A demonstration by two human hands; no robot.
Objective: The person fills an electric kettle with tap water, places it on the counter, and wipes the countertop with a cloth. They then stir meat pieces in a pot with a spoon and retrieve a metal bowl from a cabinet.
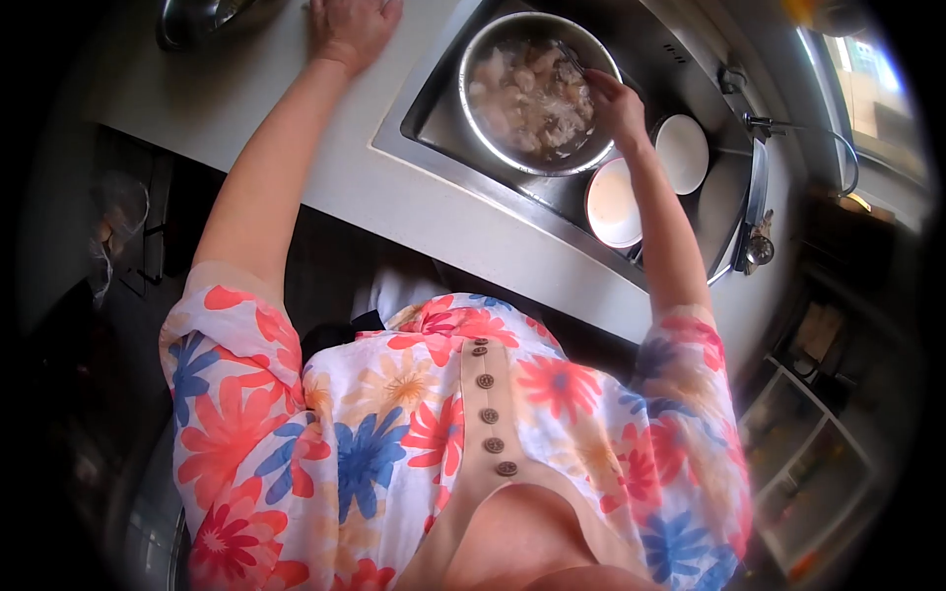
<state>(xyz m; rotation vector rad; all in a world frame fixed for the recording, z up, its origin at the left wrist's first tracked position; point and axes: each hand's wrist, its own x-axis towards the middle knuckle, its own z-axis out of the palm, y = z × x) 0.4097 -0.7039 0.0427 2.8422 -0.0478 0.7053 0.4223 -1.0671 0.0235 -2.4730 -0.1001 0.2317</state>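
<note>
My right hand (619, 106) reaches over the rim of a round metal pot (471, 138) in the sink. Its fingers are closed on a slim, dark metal utensil (572, 59) whose end dips into the pot; I cannot make out its exact kind. Pale chunks that look like raw meat (532, 94) lie in cloudy water in the pot. My left hand (353, 32) rests on the white countertop (340, 148), left of the sink. It holds nothing that I can see, its fingers partly cut off by the top edge of the view.
Two white bowls, one red-rimmed (615, 205) and one behind it (681, 155), stand in the steel sink (434, 118) right of the pot. A faucet (761, 124) is at the right. A metal bowl (202, 20) sits at the upper left.
</note>
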